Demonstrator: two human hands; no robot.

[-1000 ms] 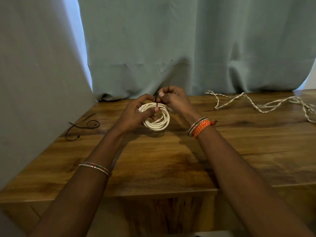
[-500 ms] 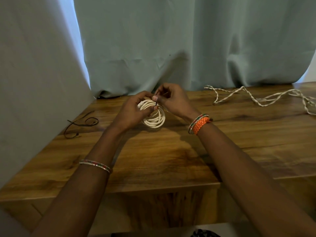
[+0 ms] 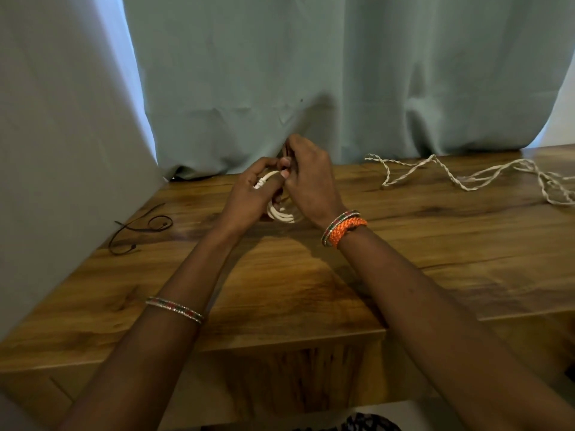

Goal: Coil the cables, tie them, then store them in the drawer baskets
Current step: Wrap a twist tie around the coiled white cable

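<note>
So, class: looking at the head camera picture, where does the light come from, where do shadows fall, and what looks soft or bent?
Head view: daylight glows at the curtain edges; the forearms cast shadows on the wooden table; the table edges bow from the wide lens; the left hand and right hand on the white coil look slightly soft.
</note>
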